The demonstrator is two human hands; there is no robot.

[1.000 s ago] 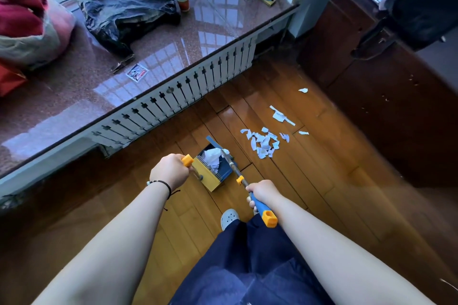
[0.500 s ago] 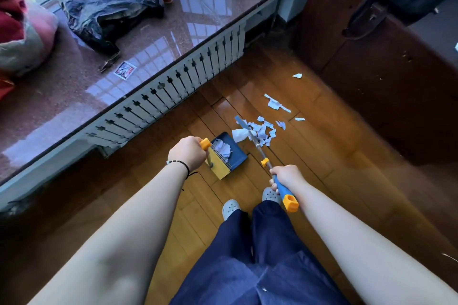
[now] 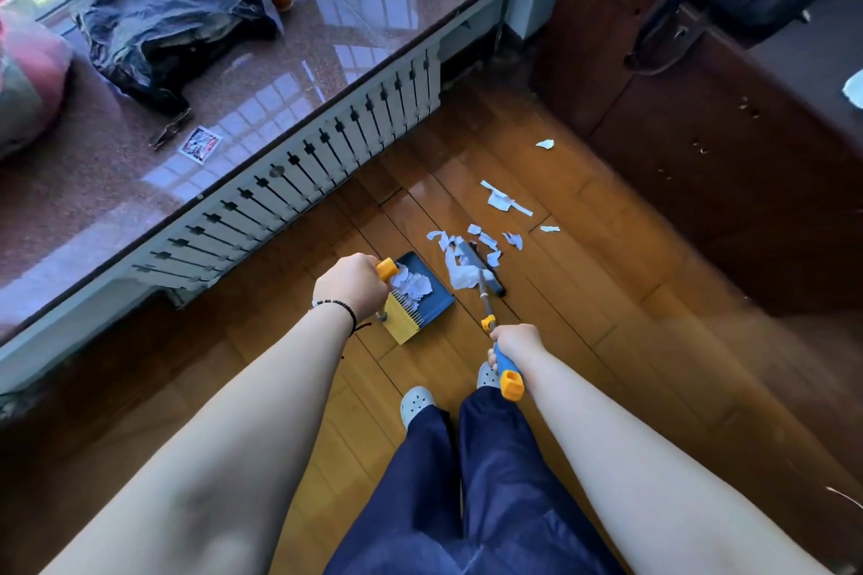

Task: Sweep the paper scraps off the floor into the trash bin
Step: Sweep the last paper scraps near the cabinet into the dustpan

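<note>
Blue dustpan [image 3: 427, 294] handle gripped by left hand [image 3: 351, 284]; right hand [image 3: 516, 343] grips broom [image 3: 485, 282].

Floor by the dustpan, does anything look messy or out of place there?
Yes: torn white paper scraps lie strewn over the wooden floor beyond the dustpan, one stray scrap farther off near the dark cabinet.

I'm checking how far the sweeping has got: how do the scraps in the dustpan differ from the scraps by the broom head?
The scraps in the dustpan are bunched in one heap; those by the broom head lie scattered. The dustpan scraps are collected; the broom-side scraps rest on the bare floor, some well beyond the broom. Both are torn white paper.
</note>
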